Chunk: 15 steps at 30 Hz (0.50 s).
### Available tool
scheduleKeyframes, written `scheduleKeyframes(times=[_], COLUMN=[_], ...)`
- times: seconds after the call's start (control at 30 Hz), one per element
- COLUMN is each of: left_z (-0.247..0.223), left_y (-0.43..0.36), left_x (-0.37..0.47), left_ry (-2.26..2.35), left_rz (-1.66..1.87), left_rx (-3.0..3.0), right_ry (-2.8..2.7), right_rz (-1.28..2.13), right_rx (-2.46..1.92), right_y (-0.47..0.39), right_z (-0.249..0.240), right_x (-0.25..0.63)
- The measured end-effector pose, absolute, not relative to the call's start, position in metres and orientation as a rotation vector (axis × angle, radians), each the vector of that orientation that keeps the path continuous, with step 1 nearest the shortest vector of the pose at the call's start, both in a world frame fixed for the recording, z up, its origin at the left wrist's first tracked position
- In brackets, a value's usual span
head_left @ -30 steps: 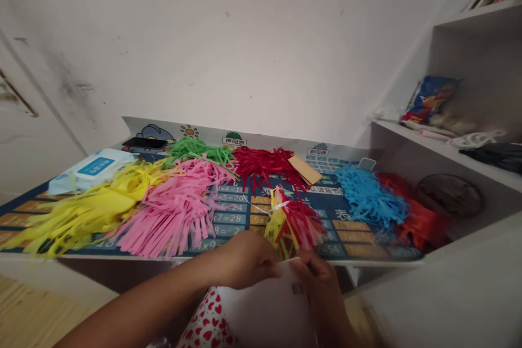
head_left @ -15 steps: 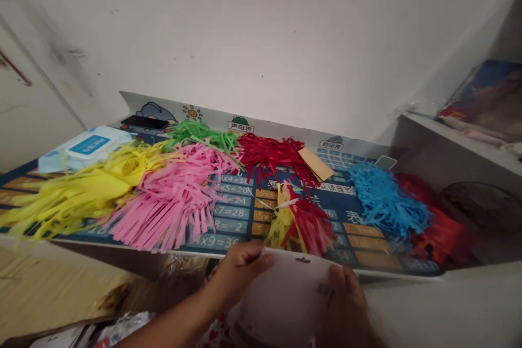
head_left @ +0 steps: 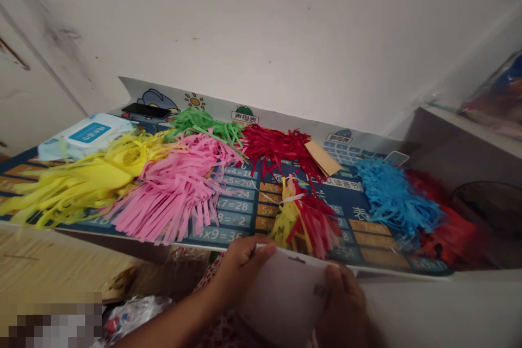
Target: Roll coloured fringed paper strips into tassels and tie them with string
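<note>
A pale card with a hang slot (head_left: 281,293) is held at the near edge of the table, low in the view. My left hand (head_left: 240,266) grips its upper left corner, thumb on the face. On its right edge my right hand (head_left: 345,299) is closed, partly in shadow. Just beyond the card lies a tied bundle of yellow, red and pink strips (head_left: 320,223) with a white tie. Left of it spread pink paper strips (head_left: 175,190), yellow strips (head_left: 93,174) and green strips (head_left: 204,128). Dark red strips (head_left: 277,149) lie behind it, beside a tan folded card (head_left: 323,157).
Blue strips (head_left: 395,196) and red strips (head_left: 452,236) lie at the table's right end, by a grey box-like side (head_left: 432,141). A wipes pack (head_left: 87,133) and a black phone (head_left: 145,111) sit at the back left. The printed mat (head_left: 232,206) meets the wall.
The view has shifted slightly, so the tabletop things sit a little higher and those on the right lie farther right. Both hands keep their hold on the card, which has moved slightly left in view.
</note>
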State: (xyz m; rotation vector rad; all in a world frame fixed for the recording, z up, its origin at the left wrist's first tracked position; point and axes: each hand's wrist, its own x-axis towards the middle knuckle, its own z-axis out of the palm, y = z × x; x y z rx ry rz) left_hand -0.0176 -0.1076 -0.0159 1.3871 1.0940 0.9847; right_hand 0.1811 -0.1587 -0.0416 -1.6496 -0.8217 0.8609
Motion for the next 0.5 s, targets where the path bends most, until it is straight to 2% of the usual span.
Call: scheduleKeyframes(times=[0.5], left_z=[-0.012], left_y=[-0.108], left_x=[-0.021], left_ry=[1.140], left_rz=[0.960], left_rx=[1.406], right_ry=[-0.704], right_rz=[1.050], right_rx=[-1.638], right_y=[-0.153], right_z=[-0.022], right_x=[0.172])
